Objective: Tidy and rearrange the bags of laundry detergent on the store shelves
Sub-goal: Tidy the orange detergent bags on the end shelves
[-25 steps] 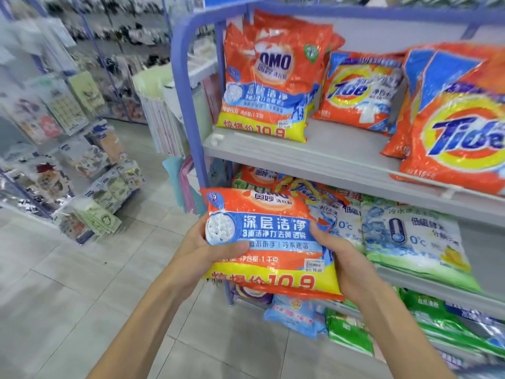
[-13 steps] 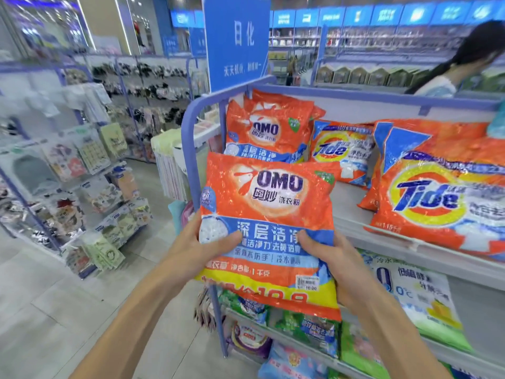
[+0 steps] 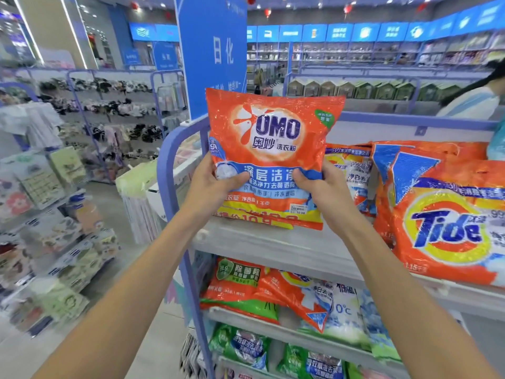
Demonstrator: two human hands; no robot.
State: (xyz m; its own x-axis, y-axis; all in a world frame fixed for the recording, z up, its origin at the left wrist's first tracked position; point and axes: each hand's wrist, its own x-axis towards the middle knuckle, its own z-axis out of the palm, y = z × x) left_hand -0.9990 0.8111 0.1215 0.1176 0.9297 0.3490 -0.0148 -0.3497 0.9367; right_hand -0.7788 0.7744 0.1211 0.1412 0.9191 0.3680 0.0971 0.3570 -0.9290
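Placement step, as far as I can judge: the orange OMO bag (image 3: pixel 273 149) is held upright over the left end of the top shelf (image 3: pixel 273 250), label facing out. Its bottom edge looks to be at or just above the shelf board, but I can't tell if it's actually touching. Left hand (image 3: pixel 216 184) grips the bag's left edge and right hand (image 3: pixel 325 190) grips the right edge, both around the blue band. The thumbs press on the front and the other fingers curl round behind, out of sight. Bag looks full and soft: crinkly shiny plastic, a bit puckered where the thumbs dig in, white price sticker near the lower right corner, yellow price strip along the bottom. There might be a second yellow strip peeking out under it, so maybe another bag stands behind, but it's too hidden to say. Just beside it on the right is a smaller Tide bag (image 3: pixel 352 170), partly covered, then a big Tide bag (image 3: pixel 448 222) nearer the front edge. Next move, I'd guess, is to set the base down flat, tip the bag back so it leans, and only then let go. Powder bags are floppy, so set down crooked it'd probably slump forward off the edge.
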